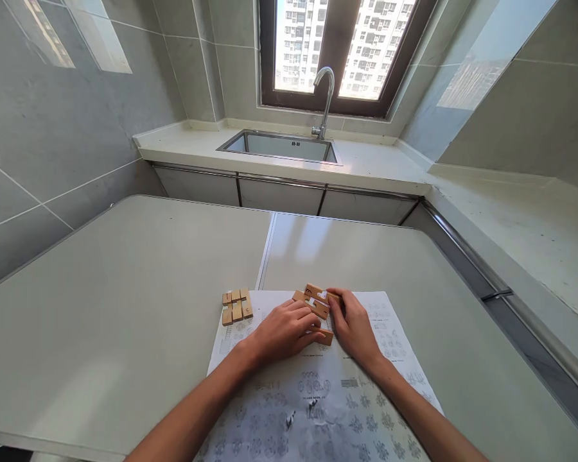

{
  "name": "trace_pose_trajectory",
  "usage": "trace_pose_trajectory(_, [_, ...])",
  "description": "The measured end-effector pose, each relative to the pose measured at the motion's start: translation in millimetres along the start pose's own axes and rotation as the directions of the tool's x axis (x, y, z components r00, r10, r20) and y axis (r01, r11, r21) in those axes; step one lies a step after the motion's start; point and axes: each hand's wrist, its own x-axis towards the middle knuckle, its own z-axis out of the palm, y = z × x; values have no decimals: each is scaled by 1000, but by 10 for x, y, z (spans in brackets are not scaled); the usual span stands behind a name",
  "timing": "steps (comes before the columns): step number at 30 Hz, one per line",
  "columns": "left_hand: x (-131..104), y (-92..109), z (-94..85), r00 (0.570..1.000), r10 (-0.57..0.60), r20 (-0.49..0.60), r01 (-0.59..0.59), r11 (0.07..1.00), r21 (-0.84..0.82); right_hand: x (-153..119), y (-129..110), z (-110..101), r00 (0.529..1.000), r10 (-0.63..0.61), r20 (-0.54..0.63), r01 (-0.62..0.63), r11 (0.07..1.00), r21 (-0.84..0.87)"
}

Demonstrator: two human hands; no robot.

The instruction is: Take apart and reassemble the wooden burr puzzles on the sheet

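Notched wooden puzzle pieces lie on a printed sheet (318, 385) in front of me. My right hand (354, 324) pinches the right end of the farthest piece (315, 292) between thumb and fingers. Just nearer is a second notched wooden piece (320, 309), partly covered by the fingers of my left hand (286, 327). A third wooden piece (324, 337) sticks out from between the thumb and fingers of that left hand. Its left end is hidden by the hand. Left of both hands, several more wooden pieces (237, 307) are grouped close together at the sheet's upper left corner.
The sheet shows rows of printed diagrams and has small torn or raised spots near its middle. It lies on a pale table (125, 308) with a seam (267, 247). Beyond stand a counter (366, 154) with a sink (279, 146), a faucet (326, 96) and a window (334, 51).
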Motion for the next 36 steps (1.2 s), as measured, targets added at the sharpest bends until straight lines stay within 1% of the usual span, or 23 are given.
trace_pose_trajectory(3, [4,-9,6,1000,13,1,-13,1000,16,-1,4,-2,1000,-1,-4,1,1000,-9])
trace_pose_trajectory(8, [3,0,16,998,28,-53,-26,999,33,-6,0,-7,999,17,31,-17,1000,-3])
trace_pose_trajectory(12, [1,26,9,997,18,-81,-10,995,98,-9,-16,-11,998,-6,66,7,1000,-11])
trace_pose_trajectory(16, [-8,35,-2,994,8,-107,3,995,104,-6,-17,-13,997,-35,74,36,999,-18])
trace_pose_trajectory(24, [-5,61,-25,995,-22,-94,31,995,93,-3,22,-13,991,-90,103,93,995,-25])
trace_pose_trajectory(31, [25,63,-52,998,29,-63,-27,999,28,-7,3,-4,985,-126,121,129,991,-18])
trace_pose_trajectory(33, [26,55,-54,998,33,-56,-32,999,21,-12,8,-1,987,-114,115,116,993,-11])
trace_pose_trajectory(36, [19,39,-43,999,31,-31,-30,999,37,-19,33,6,994,-55,94,54,999,6])
